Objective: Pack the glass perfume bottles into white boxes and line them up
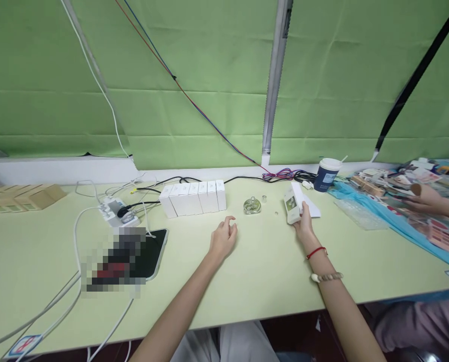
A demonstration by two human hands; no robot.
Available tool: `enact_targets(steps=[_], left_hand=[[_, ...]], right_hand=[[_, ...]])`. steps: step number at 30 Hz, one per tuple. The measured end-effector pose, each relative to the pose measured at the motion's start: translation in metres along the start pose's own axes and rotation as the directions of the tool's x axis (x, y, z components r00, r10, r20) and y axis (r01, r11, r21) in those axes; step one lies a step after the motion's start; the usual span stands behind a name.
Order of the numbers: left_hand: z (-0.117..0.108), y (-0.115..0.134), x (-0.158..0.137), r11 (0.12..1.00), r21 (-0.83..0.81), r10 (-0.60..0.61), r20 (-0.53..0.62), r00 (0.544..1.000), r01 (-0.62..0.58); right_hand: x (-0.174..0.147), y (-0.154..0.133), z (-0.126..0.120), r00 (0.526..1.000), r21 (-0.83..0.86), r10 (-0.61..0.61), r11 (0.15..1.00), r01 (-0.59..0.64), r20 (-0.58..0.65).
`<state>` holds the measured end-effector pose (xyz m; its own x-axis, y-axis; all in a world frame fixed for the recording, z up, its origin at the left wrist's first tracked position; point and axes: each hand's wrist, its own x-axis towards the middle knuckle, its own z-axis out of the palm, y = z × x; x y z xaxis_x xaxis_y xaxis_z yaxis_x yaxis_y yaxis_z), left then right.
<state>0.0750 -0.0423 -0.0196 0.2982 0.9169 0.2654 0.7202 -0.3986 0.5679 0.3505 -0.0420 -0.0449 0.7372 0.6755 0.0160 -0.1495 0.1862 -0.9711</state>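
My right hand [304, 227] grips a small white box [291, 205] with a green picture on its side. White paper or card [310, 203] sticks out behind it; I cannot tell whether it belongs to the box. My left hand [223, 238] rests low over the table, fingers loosely bent and apart, holding nothing. Between the two hands, farther back, stands a round glass bottle [252, 206] with yellowish-green liquid. Close by it are a small clear cap [264, 198] and a tiny ring-like piece [276, 213].
A row of white boxes [192, 199] stands left of the bottle. Farther left lie a tablet [157, 254], a power strip [115, 211] with cables and brown cartons [21, 197]. At right are a lidded cup [327, 176], clear plastic [362, 214] and another person's hand [431, 202] over cluttered items.
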Motion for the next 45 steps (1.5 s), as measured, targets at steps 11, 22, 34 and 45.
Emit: enact_targets(steps=[11, 22, 34, 45], left_hand=[[0.004, 0.003, -0.002, 0.999, 0.009, 0.049, 0.044, 0.998, -0.05], [0.004, 0.003, -0.002, 0.999, 0.02, 0.045, 0.047, 0.998, -0.046], [0.008, 0.0, 0.0, 0.999, 0.019, 0.031, 0.017, 0.999, -0.031], [0.007, 0.0, 0.0, 1.0, 0.018, 0.024, 0.02, 1.0, -0.024]], right_hand=[[-0.009, -0.025, 0.003, 0.876, 0.326, 0.457, 0.813, -0.483, 0.158], [-0.007, -0.021, 0.001, 0.851, 0.243, 0.499, 0.816, -0.525, 0.164], [-0.015, -0.027, 0.002, 0.849, 0.171, 0.504, 0.833, -0.526, 0.159], [-0.016, -0.027, 0.002, 0.894, 0.284, 0.445, 0.864, -0.416, -0.043]])
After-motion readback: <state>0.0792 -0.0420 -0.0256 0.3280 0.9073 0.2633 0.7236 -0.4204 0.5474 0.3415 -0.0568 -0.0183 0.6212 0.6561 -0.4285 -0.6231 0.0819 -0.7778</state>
